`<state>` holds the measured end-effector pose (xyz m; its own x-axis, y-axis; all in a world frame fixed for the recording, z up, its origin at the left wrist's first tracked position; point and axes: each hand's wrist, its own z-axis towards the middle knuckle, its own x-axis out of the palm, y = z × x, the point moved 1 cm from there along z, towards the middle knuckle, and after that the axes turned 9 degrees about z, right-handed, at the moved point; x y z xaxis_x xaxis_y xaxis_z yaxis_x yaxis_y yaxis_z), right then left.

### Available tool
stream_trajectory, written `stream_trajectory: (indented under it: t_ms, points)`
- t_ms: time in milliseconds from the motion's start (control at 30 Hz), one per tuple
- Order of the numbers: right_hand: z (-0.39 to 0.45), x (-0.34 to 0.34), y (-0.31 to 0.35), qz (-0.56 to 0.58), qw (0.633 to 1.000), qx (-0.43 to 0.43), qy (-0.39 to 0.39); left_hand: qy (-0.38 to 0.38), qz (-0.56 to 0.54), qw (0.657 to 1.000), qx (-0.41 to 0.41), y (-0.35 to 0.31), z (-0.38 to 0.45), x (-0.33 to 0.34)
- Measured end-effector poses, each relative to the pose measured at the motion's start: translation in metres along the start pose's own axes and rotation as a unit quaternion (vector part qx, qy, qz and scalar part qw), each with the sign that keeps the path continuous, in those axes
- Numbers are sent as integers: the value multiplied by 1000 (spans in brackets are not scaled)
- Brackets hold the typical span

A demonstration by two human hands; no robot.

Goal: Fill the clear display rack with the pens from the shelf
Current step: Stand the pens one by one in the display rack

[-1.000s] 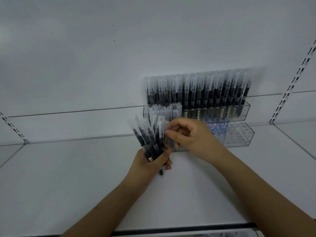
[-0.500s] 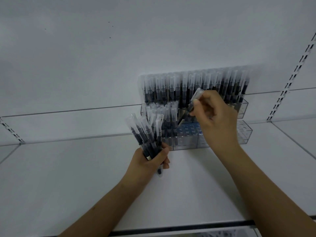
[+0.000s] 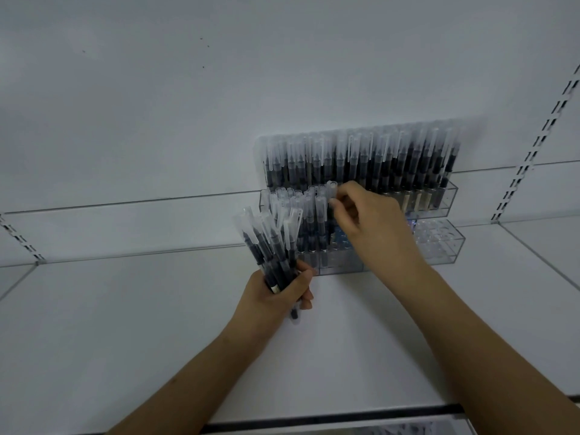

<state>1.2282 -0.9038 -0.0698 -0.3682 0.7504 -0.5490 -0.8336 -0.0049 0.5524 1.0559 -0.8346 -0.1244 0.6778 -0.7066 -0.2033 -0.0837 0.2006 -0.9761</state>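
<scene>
Overall: dim, grey-white light; view looks down and forward onto a shelf.
Shelf: white shelf (image 3: 125, 324), flat and matte, with a dark front edge strip (image 3: 329, 420) running along the bottom of the view.
Back wall: plain white panel (image 3: 219, 73) with a few small dark specks; slotted metal uprights at right (image 3: 530, 158) and at far left (image 3: 18, 240).
Display rack: clear display rack (image 3: 445, 246) stands on the shelf against the back wall, stepped in two tiers. Upper tier is packed with upright pens; lower tier has pens at its left end, and open sockets show at its right end.
Left hand: left hand (image 3: 276, 296) grips a bundle of pens (image 3: 270, 243), fanned out, clear caps up, just left of the rack's front.
Right hand: right hand (image 3: 373, 227) pinches the clear cap of a single pen (image 3: 331, 191) standing upright in the lower tier, next to the pens already there.
Hidden: the right hand and wrist cover the middle of the lower tier, so how many sockets hold pens there cannot be told.
Cut off: both forearms run out of the bottom edge.
Hard to make out: pen bodies read only as dark; any print is unreadable. Something pale beneath the shelf edge at lower right is too blurred to identify.
</scene>
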Motion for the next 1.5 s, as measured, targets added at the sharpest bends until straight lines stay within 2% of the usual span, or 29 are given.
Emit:
stream_trajectory:
  t_ms: [233,400,567,667,733,833,933,1100,1200,1300,1367,1500]
  points:
    - [4,2,0,-18,999,4,-34,2,5,1000,6,0,0,1]
    - [3,7,-2,-47,999,19,13,2,8,1000,6,1,0,1]
    - [-1,5,-8,-86,995,45,13,5,4,1000,4,1,-1,0]
    - [-10,-3,-4,-93,995,34,-29,6,0,1000,2,1,-1,0]
    - [-13,-8,3,-7,1000,22,-17,6,-6,1000,-1,1,-1,0]
    - [-14,-4,17,205,973,42,98,4,-6,1000,4,1,-1,0]
    - [-18,5,22,259,955,62,133,7,6,1000,14,1,0,-1]
    - [-16,-2,19,278,954,80,74,14,20,1000,14,2,0,0]
    - [-11,-21,14,339,935,89,-59,11,15,1000,14,4,0,0]
    - [-7,-33,6,314,929,74,-184,15,14,1000,18,3,1,0]
    - [-6,-32,3,256,946,59,-189,17,12,1000,19,3,1,0]
    - [-7,-26,3,160,978,23,-135,15,10,1000,20,4,1,1]
